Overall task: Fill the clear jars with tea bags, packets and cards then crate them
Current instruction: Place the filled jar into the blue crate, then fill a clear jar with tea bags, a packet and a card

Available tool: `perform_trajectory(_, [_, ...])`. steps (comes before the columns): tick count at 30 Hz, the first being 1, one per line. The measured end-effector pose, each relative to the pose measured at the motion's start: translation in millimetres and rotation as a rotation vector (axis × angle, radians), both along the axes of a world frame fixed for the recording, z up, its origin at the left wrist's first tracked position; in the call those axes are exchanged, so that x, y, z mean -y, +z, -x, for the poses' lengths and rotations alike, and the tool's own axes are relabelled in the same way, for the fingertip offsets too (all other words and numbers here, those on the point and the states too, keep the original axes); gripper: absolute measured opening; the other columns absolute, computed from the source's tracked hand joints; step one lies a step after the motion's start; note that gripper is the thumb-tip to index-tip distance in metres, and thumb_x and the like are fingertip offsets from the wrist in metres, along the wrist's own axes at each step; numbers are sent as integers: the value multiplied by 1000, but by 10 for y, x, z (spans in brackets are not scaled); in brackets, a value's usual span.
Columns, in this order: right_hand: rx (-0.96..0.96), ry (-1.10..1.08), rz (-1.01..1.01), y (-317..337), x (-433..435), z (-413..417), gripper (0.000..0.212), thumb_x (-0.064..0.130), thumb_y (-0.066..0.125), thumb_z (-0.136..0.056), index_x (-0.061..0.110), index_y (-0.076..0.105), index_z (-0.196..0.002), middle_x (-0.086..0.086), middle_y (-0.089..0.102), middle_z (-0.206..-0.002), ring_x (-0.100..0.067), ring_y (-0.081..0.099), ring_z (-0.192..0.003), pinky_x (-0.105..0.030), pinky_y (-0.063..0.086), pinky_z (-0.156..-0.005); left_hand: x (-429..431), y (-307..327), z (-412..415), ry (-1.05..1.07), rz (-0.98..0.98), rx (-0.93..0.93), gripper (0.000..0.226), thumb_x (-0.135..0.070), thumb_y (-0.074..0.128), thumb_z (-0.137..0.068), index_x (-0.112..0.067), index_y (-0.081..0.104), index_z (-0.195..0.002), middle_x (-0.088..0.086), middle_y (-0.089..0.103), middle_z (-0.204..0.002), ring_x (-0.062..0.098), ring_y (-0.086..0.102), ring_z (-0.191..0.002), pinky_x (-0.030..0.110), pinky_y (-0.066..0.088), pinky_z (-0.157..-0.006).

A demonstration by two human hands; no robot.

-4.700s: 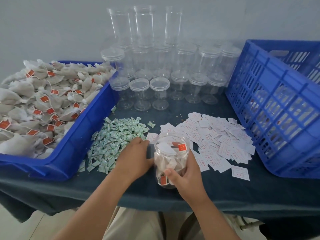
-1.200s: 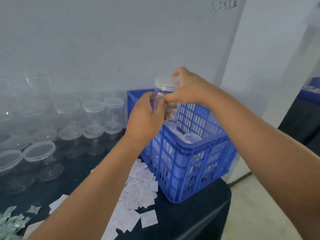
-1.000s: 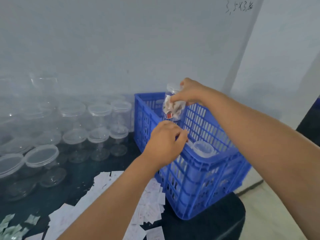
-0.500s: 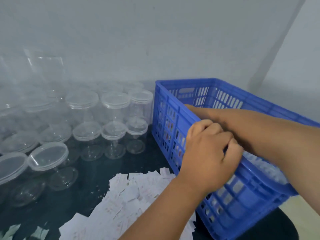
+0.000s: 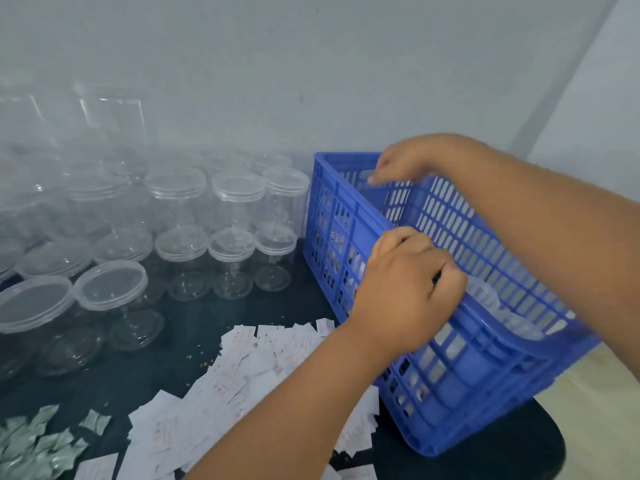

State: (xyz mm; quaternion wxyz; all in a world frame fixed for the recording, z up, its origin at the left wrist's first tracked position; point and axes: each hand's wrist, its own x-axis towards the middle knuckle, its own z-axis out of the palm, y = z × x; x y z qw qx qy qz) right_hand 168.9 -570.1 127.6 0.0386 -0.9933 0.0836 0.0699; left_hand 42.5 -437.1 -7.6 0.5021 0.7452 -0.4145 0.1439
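The blue crate (image 5: 450, 393) stands at the right end of the table. My left hand (image 5: 408, 289) grips the crate's near left rim, fingers curled over it. Above the crate's far end hovers my right hand (image 5: 401, 164), fingers hanging loose and holding nothing. Inside the crate, clear lidded jars (image 5: 485, 296) show behind my left hand; their contents are hidden. White cards (image 5: 263, 358) lie scattered on the dark cloth left of the crate. Green packets (image 5: 31, 448) sit at the bottom left corner.
Several empty clear jars (image 5: 235, 188) with lids stand in stacked rows across the left and back of the table, up to the crate's left wall. A grey wall runs close behind. The table's right edge (image 5: 540, 455) ends just past the crate, with pale floor beyond.
My right hand lowered the filled jar into the crate and has come up empty over its far end. My left hand moved onto the crate's rim and stays there.
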Motion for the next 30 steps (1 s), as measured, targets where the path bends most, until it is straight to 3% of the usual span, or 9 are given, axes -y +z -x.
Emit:
perform_trajectory(3, [351, 58, -190, 393, -210, 510, 42, 46, 63, -106, 17, 69, -136, -9, 71, -134, -30, 68, -125, -44, 51, -110, -43, 99, 10, -25, -90, -36, 32, -14, 55, -103, -10, 62, -73, 2, 61, -78, 21, 52, -96, 39, 42, -101])
perform_trajectory(5, [485, 197, -384, 419, -385, 1001, 32, 53, 68, -98, 31, 74, -120, 6, 78, -114, -18, 75, -108, -42, 58, -99, -128, 151, 78, -20, -48, -105, 17, -22, 59, -104, -14, 71, -95, -1, 68, -103, 17, 58, -109, 31, 46, -102])
perform_trajectory(8, [607, 377, -494, 109, -793, 1755, 30, 64, 64, -87, 41, 74, -102, 20, 77, -98, -4, 75, -93, -28, 59, -85, -411, 131, 237, 47, 105, -184, 12, -25, 61, -103, -18, 68, -110, -7, 67, -115, 8, 61, -103, 19, 45, -86])
perform_trajectory(11, [710, 467, -597, -409, -1140, 2280, 11, 47, 68, -95, 40, 75, -98, 25, 75, -98, -1, 73, -96, -11, 52, -80, -880, -32, 480, 66, 36, -314, 27, -31, 57, -99, -29, 65, -124, -12, 71, -110, 6, 66, -102, 30, 55, -87])
perform_trajectory(13, [756, 473, -697, -877, -1349, 2483, 10, 27, 70, -100, 30, 77, -93, 16, 76, -92, -8, 74, -91, -13, 51, -79, -1272, -220, 709, 122, -57, -359, 29, -37, 53, -94, -35, 66, -120, -13, 73, -101, 8, 69, -93, 33, 57, -83])
perform_trajectory(15, [709, 412, -858, -1385, -1580, 2610, 22, 21, 69, -103, 24, 73, -82, 8, 73, -82, -10, 71, -81, -16, 50, -73, -1674, -450, 959, 274, -161, -390, 24, -44, 51, -95, -31, 68, -106, -10, 72, -88, 10, 67, -80, 41, 57, -77])
perform_trajectory(19, [508, 167, -1099, -2198, -2161, 2699, 55, 54, 57, -100, 14, 47, -64, -7, 49, -61, -12, 43, -56, -19, 38, -55, -2413, -860, 1416, 557, -244, -478, 21, -52, 55, -100, -37, 62, -87, -20, 68, -78, 5, 62, -70, 26, 48, -61])
perform_trajectory(27, [449, 191, -791, -3086, -2839, 2665, 56, 37, 61, -105, 19, 36, -59, 4, 44, -56, -12, 41, -55, -26, 29, -52, -3379, -955, 1348, 779, -330, -512, 17, -55, 59, -95, -40, 67, -91, -31, 68, -89, -10, 62, -83, 15, 43, -65])
perform_trajectory(30, [502, 215, -746, -3147, -2837, 2652, 56, 33, 65, -102, 25, 31, -58, 7, 43, -56, -12, 43, -57, -25, 29, -51, -3572, -823, 891, 857, -377, -431, 19, -54, 62, -96, -40, 67, -108, -23, 65, -111, -1, 62, -102, 26, 51, -84])
